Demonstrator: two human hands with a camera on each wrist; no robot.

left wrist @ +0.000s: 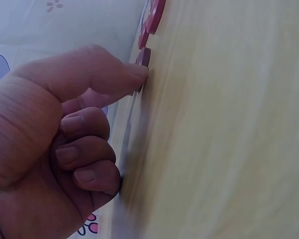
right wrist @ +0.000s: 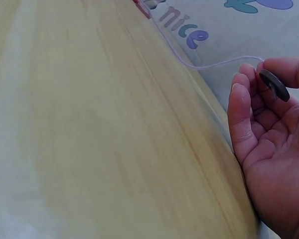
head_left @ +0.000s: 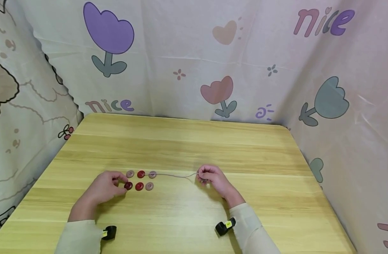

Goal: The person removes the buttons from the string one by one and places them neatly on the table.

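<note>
My left hand (head_left: 106, 187) pinches a dark red button (head_left: 128, 186) at the left end of the front row, thumb and forefinger on its edge. In the left wrist view this button (left wrist: 143, 59) stands at the fingertips, the other fingers curled. Beside it lie a red button (head_left: 139, 186) and a pinkish button (head_left: 149, 186). Behind is another row: a pale button (head_left: 130, 174), a red button (head_left: 141, 174) and a mauve button (head_left: 152, 175). A thin thread (head_left: 173, 175) runs over that row to my right hand (head_left: 214, 180), which pinches it. A dark button (right wrist: 274, 84) hangs at those fingers.
The wooden table (head_left: 181, 141) carries all the buttons. A patterned cloth (head_left: 168, 70) hangs behind its far edge and along both sides. Black cameras are strapped at the left wrist (head_left: 109, 233) and the right wrist (head_left: 225, 226), close over the tabletop.
</note>
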